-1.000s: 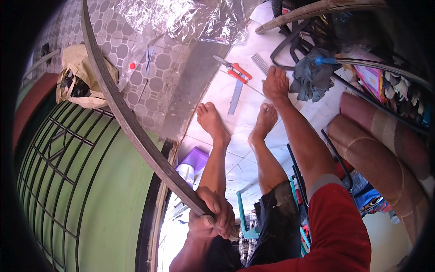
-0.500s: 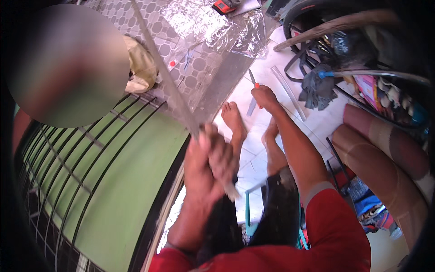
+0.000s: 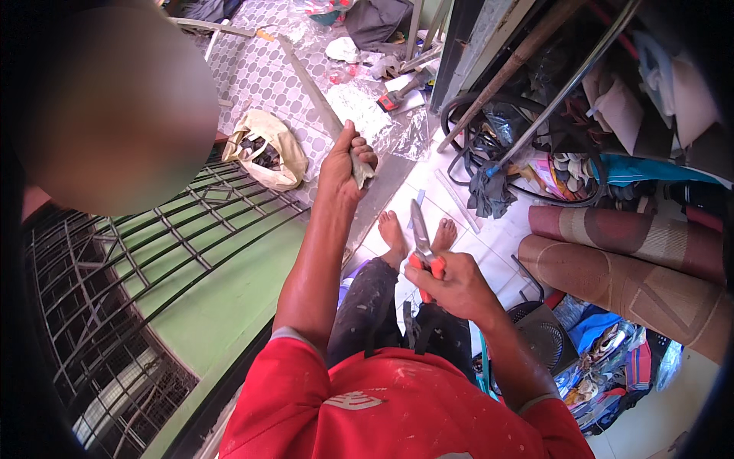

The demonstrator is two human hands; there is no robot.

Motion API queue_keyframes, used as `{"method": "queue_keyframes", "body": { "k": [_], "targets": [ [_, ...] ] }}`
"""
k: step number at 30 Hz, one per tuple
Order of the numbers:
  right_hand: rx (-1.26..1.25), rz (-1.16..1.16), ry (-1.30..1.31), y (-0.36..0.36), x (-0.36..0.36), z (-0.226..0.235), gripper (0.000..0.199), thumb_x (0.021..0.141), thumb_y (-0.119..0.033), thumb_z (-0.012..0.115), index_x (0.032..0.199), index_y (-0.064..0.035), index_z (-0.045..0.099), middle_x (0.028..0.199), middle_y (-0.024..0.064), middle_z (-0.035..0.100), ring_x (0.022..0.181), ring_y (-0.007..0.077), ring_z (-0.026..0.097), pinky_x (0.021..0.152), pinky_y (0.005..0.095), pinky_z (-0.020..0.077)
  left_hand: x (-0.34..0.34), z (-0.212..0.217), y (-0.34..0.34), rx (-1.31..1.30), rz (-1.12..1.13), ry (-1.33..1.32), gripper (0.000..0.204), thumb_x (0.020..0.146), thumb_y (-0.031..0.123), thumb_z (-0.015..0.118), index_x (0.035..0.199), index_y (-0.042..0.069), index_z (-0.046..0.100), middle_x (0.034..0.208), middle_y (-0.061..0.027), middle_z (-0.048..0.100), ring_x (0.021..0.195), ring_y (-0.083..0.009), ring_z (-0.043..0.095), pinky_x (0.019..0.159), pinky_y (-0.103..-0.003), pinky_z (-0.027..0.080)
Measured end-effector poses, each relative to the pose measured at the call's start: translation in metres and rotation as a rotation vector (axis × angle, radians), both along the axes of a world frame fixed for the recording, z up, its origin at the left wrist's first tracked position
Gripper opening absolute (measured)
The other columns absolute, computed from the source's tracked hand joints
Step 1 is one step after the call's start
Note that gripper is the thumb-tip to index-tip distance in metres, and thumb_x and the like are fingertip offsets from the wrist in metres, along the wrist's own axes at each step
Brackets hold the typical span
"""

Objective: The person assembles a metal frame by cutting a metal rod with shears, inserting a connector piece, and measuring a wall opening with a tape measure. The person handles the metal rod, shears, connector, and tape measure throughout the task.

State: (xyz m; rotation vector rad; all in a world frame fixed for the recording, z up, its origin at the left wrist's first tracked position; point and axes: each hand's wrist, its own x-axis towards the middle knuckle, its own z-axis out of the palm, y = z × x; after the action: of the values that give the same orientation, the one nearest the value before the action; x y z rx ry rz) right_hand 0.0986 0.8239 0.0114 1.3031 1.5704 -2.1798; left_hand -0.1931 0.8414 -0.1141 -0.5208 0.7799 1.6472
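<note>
My left hand is closed around a long grey pole, near its lower end. That end is ragged and flattened, poking out below my fingers, while the pole slants up and away to the left. In my right hand, close in front of my body, is a pair of snips with orange handles and grey metal blades. The blades point away from me, above my bare feet on the white tiles. A gap separates the snips from the pole.
Black metal grating stands at the left by a green panel. An open cream bag lies beyond it. A red and black power tool rests near crumpled clear plastic. Rolled brown mats, hoses and leaning poles crowd the right.
My left hand has gone forward with the pole, away from my body. The snips in my right hand have come back toward me. My view has shifted, showing more of the floor ahead.
</note>
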Motion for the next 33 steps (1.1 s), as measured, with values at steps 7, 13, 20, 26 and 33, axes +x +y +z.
{"method": "queue_keyframes", "body": {
  "k": [7,13,20,26,33],
  "targets": [
    [0.306,-0.178,0.164,-0.021,-0.029,-0.017,0.040,0.106,-0.031,0.080,0.085,0.0011,0.067,0.068,0.0034,0.064,0.062,0.0130,0.058,0.062,0.0322,0.0493,-0.017,0.023,0.010,-0.185,-0.107,0.129,0.026,0.111,0.026,0.074,0.097,0.010,0.059,0.077,-0.0005,0.060,0.058,-0.0132,0.054,0.051,-0.029,0.054],
    [-0.027,-0.249,0.191,-0.018,-0.036,0.002,0.046,0.108,-0.036,0.080,0.077,-0.0035,0.069,0.067,0.0053,0.071,0.053,0.0094,0.063,0.046,0.0274,0.0460,0.004,0.052,-0.010,-0.242,-0.127,0.180,0.024,0.113,0.028,0.071,0.104,0.008,0.060,0.078,-0.0019,0.059,0.058,-0.0148,0.056,0.050,-0.032,0.054],
    [0.134,-0.436,0.362,-0.008,-0.042,0.040,0.046,0.112,-0.037,0.074,0.105,0.0081,0.078,0.076,0.0078,0.073,0.064,0.0119,0.069,0.059,0.0255,0.0526,0.028,0.084,-0.057,-0.194,-0.161,0.119,0.023,0.112,0.020,0.071,0.098,0.006,0.060,0.074,-0.0019,0.059,0.055,-0.0156,0.058,0.048,-0.033,0.053],
    [0.139,-0.626,0.454,0.029,-0.068,0.011,0.045,0.116,-0.043,0.066,0.109,0.0000,0.078,0.088,0.0032,0.073,0.080,0.0117,0.071,0.075,0.0296,0.0577,0.050,0.120,-0.093,-0.145,-0.391,0.248,0.029,0.112,0.016,0.066,0.128,-0.009,0.066,0.118,-0.0217,0.077,0.102,-0.0334,0.080,0.093,-0.042,0.071],
    [0.229,-0.701,0.564,0.023,-0.132,0.007,0.046,0.118,-0.048,0.060,0.102,-0.0058,0.072,0.087,0.0025,0.071,0.079,0.0122,0.066,0.068,0.0294,0.0505,0.062,0.132,-0.111,0.091,-0.216,0.037,0.035,0.110,0.012,0.071,0.133,-0.013,0.060,0.128,-0.0274,0.071,0.119,-0.0403,0.076,0.108,-0.052,0.067]
  ]
}}
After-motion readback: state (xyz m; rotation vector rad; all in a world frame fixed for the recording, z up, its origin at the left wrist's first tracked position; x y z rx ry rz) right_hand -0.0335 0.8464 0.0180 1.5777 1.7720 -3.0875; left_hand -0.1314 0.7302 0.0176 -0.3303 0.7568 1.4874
